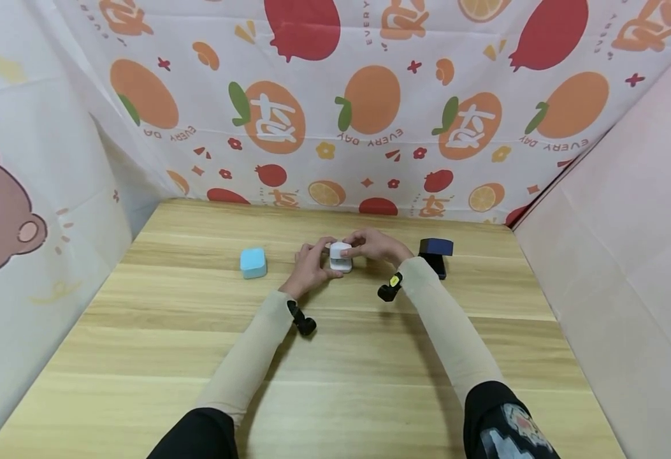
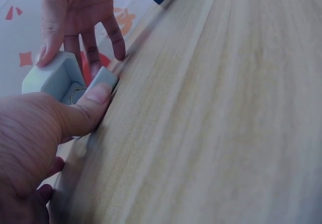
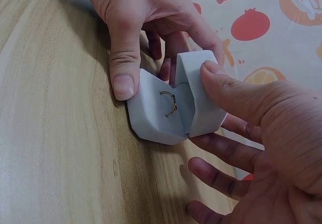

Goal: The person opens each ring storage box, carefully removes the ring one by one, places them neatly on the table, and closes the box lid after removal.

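Note:
A white ring box (image 1: 340, 264) stands with its lid raised on the wooden table, between both hands. A gold ring (image 3: 171, 104) sits in the slot of its base (image 3: 148, 116). My left hand (image 1: 309, 270) grips the base, its thumb on the front edge and a finger reaching to the back. With the thumb on the lid (image 3: 201, 110) and fingers behind, my right hand (image 1: 375, 246) pinches the lid; its other fingers are spread loosely.
To the left, a light blue box (image 1: 253, 262) sits on the table (image 1: 335, 382). A dark navy box (image 1: 436, 247) with its lid up stands right of my right hand. Behind the table hangs a fruit-printed cloth (image 1: 324, 108).

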Demonstrator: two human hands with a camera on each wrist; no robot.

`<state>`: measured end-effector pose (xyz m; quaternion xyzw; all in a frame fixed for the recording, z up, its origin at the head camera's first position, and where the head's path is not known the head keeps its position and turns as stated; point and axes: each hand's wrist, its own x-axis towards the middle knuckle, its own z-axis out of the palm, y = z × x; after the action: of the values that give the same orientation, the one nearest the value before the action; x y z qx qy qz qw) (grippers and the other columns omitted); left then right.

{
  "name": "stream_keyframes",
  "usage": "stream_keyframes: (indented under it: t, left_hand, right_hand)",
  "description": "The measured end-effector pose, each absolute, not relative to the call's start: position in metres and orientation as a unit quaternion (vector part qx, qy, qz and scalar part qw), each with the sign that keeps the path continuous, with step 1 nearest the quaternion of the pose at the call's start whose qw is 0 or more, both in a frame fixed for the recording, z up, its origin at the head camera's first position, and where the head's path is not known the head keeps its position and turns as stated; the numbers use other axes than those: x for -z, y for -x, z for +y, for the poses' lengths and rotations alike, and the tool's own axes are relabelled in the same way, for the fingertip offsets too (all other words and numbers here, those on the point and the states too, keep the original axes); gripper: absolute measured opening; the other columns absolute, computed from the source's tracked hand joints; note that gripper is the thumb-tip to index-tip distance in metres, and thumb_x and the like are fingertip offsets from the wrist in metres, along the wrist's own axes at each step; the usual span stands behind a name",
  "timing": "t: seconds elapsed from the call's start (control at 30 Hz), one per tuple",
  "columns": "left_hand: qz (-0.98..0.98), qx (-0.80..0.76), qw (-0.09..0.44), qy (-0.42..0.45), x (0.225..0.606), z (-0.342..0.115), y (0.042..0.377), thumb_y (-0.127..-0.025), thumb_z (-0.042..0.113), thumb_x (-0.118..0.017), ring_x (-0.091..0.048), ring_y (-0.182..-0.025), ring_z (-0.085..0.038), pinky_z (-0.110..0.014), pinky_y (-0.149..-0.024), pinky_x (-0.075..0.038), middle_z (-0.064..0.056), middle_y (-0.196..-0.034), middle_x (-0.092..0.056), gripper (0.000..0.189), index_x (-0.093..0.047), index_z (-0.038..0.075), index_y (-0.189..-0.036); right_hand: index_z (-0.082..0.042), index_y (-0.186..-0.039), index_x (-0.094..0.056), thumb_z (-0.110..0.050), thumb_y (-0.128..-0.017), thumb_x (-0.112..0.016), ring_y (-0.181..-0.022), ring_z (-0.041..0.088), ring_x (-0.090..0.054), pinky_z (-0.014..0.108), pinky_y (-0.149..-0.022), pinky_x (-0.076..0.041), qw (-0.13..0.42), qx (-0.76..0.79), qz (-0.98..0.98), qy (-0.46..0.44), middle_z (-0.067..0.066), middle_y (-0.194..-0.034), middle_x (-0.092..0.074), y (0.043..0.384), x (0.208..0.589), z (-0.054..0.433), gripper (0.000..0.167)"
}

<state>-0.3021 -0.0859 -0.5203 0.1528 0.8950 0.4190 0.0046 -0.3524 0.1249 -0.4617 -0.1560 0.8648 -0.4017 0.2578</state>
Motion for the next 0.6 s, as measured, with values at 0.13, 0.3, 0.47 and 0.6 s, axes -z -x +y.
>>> stream_keyframes:
  t: [0.13, 0.3, 0.47, 0.6]
  left_hand:
    - [0.895, -0.419, 0.006, -0.152, 0.52, -0.0865, 0.3014, -0.079, 0.024, -0.088, -0.041, -0.123, -0.034, -0.053, -0.106, -0.022, -0.016, -0.135, -0.067, 0.076, -0.047, 0.022, -0.143]
    - [0.896, -0.418, 0.01, -0.151, 0.5175, -0.0859, 0.3011, -0.08, 0.025, -0.087, -0.041, -0.123, -0.033, -0.053, -0.107, -0.023, -0.015, -0.135, -0.067, 0.077, -0.046, 0.023, -0.145]
    - [0.895, -0.422, 0.01, -0.146, 0.5161, -0.0858, 0.3, -0.079, 0.024, -0.088, -0.041, -0.123, -0.033, -0.053, -0.106, -0.023, -0.015, -0.135, -0.067, 0.077, -0.046, 0.023, -0.144]
    - [0.895, -0.421, 0.01, -0.146, 0.5179, -0.0868, 0.2995, -0.08, 0.024, -0.088, -0.04, -0.123, -0.034, -0.053, -0.106, -0.023, -0.015, -0.135, -0.067, 0.077, -0.046, 0.023, -0.144]
  right_hand:
    - [-0.018, -0.126, -0.068, -0.036, -0.094, -0.074, -0.117, 0.022, -0.055, 0.042, -0.106, -0.041, 0.263, 0.399, 0.864, 0.157, 0.004, -0.126, -0.067, 0.353, 0.4605, 0.1245, 0.038]
    - [-0.017, -0.127, -0.068, -0.036, -0.093, -0.074, -0.118, 0.023, -0.055, 0.045, -0.11, -0.04, 0.261, 0.403, 0.864, 0.152, 0.004, -0.128, -0.066, 0.3519, 0.4585, 0.1251, 0.039]
    - [-0.018, -0.13, -0.067, -0.038, -0.094, -0.072, -0.121, 0.023, -0.055, 0.046, -0.113, -0.039, 0.262, 0.403, 0.863, 0.154, 0.004, -0.13, -0.065, 0.3523, 0.4591, 0.1251, 0.041]
    - [-0.018, -0.13, -0.067, -0.039, -0.095, -0.072, -0.122, 0.023, -0.054, 0.048, -0.114, -0.038, 0.266, 0.404, 0.862, 0.151, 0.004, -0.131, -0.065, 0.3521, 0.4599, 0.1243, 0.041]
